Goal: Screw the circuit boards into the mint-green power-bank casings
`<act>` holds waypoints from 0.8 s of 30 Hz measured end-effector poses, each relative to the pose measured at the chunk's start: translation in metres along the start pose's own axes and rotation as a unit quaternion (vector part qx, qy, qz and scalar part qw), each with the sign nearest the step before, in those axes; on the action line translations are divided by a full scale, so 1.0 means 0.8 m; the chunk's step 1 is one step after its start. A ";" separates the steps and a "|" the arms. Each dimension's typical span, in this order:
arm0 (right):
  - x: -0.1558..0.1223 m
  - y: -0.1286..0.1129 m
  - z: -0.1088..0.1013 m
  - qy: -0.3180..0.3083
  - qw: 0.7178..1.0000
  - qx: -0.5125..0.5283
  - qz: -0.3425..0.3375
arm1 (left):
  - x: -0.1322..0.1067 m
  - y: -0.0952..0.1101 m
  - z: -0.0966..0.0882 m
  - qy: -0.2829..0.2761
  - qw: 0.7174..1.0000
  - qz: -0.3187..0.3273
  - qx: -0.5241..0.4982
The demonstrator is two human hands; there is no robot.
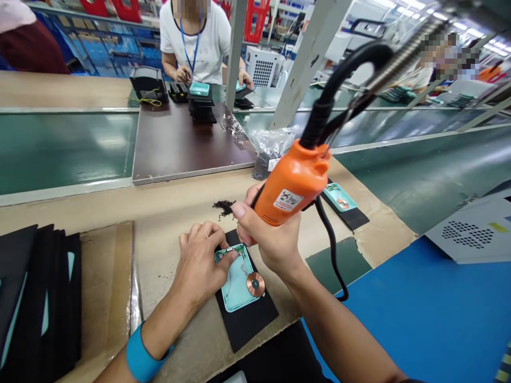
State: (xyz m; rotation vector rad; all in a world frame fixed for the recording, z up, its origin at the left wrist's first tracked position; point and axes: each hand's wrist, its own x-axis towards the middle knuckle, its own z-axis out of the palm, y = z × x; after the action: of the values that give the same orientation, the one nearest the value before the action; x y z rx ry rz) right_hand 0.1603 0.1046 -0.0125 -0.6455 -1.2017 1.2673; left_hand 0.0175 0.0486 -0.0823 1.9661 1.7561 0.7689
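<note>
My right hand [277, 242] is wrapped round an orange electric screwdriver [293, 181], held tilted over the work. Its tip is hidden behind my hand. A light teal plastic case [238, 298] lies open on a black foam sheet [253, 330]. Inside it are a round copper coil [255, 285], thin wires and a narrow green circuit board [240, 250] along the far edge. My left hand [199, 266] has its thumb and bent fingers closed on the case's far left corner, by the board. Small black screws [224, 206] lie in a pile just beyond.
Black sheets with teal pieces [43, 298] stand stacked at left beside cardboard [107, 287]. Another open case [341, 197] lies at right. A clear plastic bag [273, 143] sits behind the screwdriver, whose black cord [331, 250] hangs down. Across the conveyor [67, 149], a person [195, 42] handles teal cases.
</note>
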 end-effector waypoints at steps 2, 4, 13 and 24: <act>-0.002 0.001 0.000 0.010 1.000 -0.005 -0.002 | 0.000 0.000 0.000 -0.003 1.000 0.000 0.003; -0.002 0.002 -0.001 0.001 1.000 -0.017 0.008 | 0.000 0.001 0.000 -0.006 1.000 -0.004 0.003; 0.006 0.013 -0.010 -0.045 0.999 0.011 0.020 | 0.002 0.002 -0.003 -0.012 1.000 -0.012 -0.004; 0.075 -0.005 -0.047 0.053 0.991 0.086 -0.086 | 0.006 -0.006 -0.007 -0.002 1.000 -0.001 -0.026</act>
State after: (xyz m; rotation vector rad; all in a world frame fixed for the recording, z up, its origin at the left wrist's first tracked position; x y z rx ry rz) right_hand 0.1881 0.1683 -0.0017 -0.4667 -1.0249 1.1610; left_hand 0.0105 0.0537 -0.0802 1.9304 1.7176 0.8006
